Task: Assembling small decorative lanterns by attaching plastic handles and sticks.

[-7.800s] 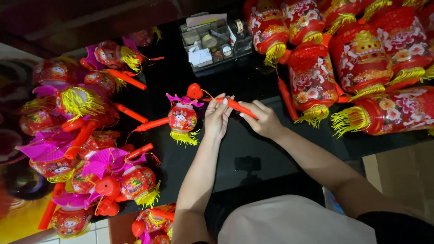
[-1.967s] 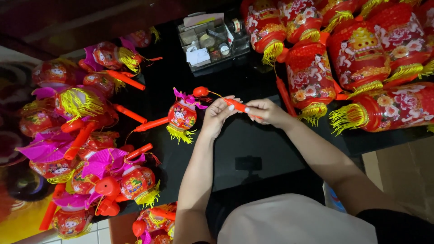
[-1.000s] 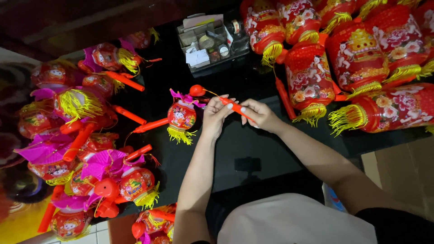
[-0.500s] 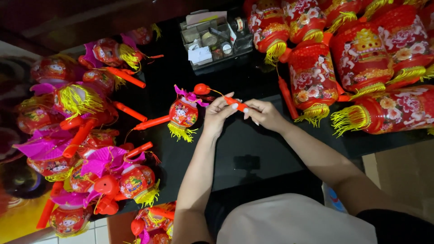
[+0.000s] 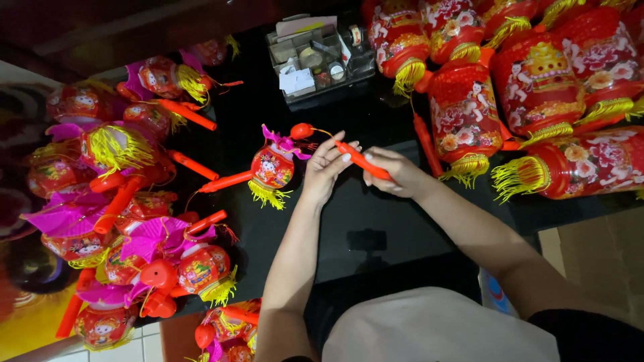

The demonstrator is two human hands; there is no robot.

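Two hands on one orange handle stick (image 5: 362, 161) above black table (image 5: 376, 221) | left hand (image 5: 325, 167) pinches front end, right hand (image 5: 396, 173) clamps rear | small lantern (image 5: 272, 167) lies just left | tip: keep stick level, wire hook (image 5: 320, 131) untangled

I have one view only: a head-worn camera looking steeply down onto a black table (image 5: 376, 221). It sits close, above the wearer's pale-clothed torso at the lower right of the frame. Both forearms enter from the bottom edge and meet near frame centre.
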